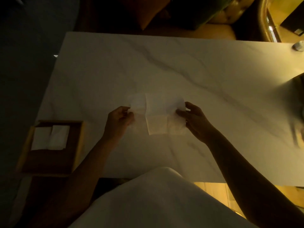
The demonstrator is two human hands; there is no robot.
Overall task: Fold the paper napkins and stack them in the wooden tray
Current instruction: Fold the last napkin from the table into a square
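A thin white paper napkin (157,112), unfolded and creased, is spread between my two hands over the middle of the marble table (181,66). My left hand (119,120) pinches its left edge. My right hand (192,118) pinches its right edge between thumb and fingers. The wooden tray (77,145) sits at the table's near left corner. Folded white napkins (50,137) lie in the tray's far half.
A small round metal object (298,45) stands at the table's far right corner. A dark blurred shape (298,112) crosses the right edge. Cushioned seats stand beyond the far edge. The room is dim. My white garment (156,203) fills the bottom.
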